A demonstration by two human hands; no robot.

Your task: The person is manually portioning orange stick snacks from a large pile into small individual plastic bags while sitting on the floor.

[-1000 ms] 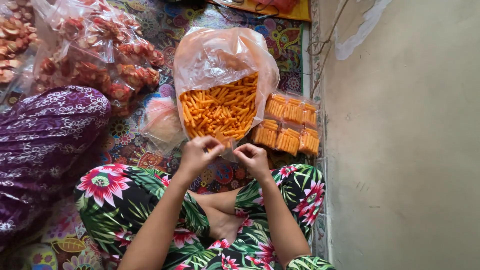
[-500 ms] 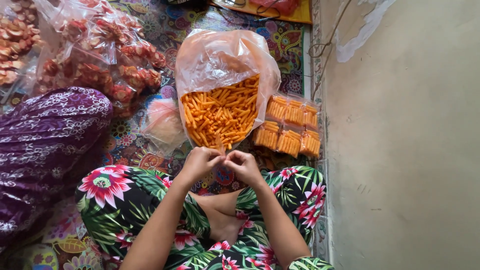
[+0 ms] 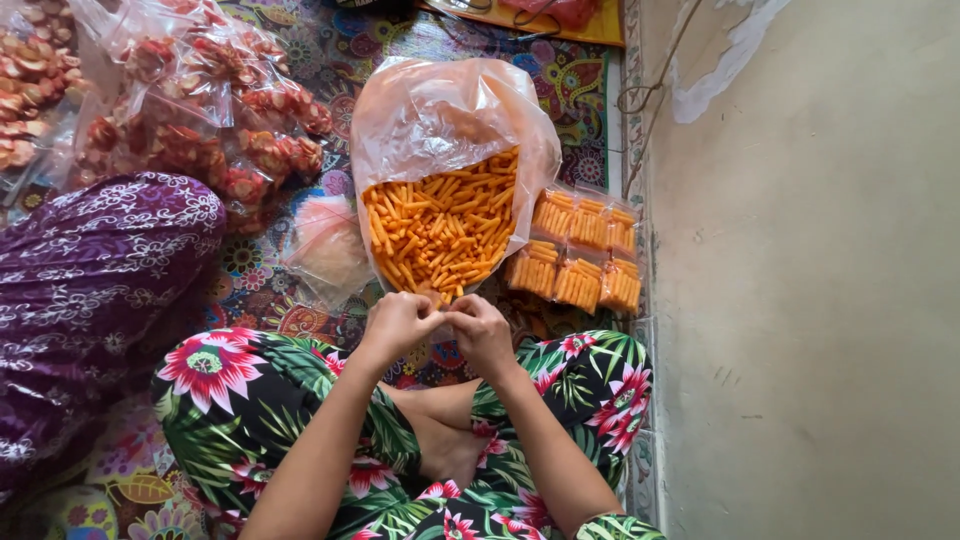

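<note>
So the person is sitting cross-legged on a patterned floor mat (image 3: pixel 270 290), in floral trousers (image 3: pixel 240 395), with both hands pulled together right in front of the knees. The left hand (image 3: pixel 397 322) and the right hand (image 3: pixel 480 330) are touching at the fingertips, fingers curled in and pinched shut on something small between them. Can't really tell what it is, it's hidden by the fingers.

Just beyond the hands sits a big clear plastic bag (image 3: pixel 450 110), mouth open toward them, loaded with orange stick snacks (image 3: pixel 440 228). The hands are just at its near edge. To the right of it, near the wall (image 3: pixel 800 270), there's a cluster of small sealed packets (image 3: pixel 580 260) of the same orange sticks lying flat. Left of the big bag is a pale pinkish bag (image 3: pixel 325 245), and further up left a heap of bags with reddish snacks (image 3: pixel 190 120). A purple patterned cloth (image 3: pixel 90 290) covers the left edge.
</note>
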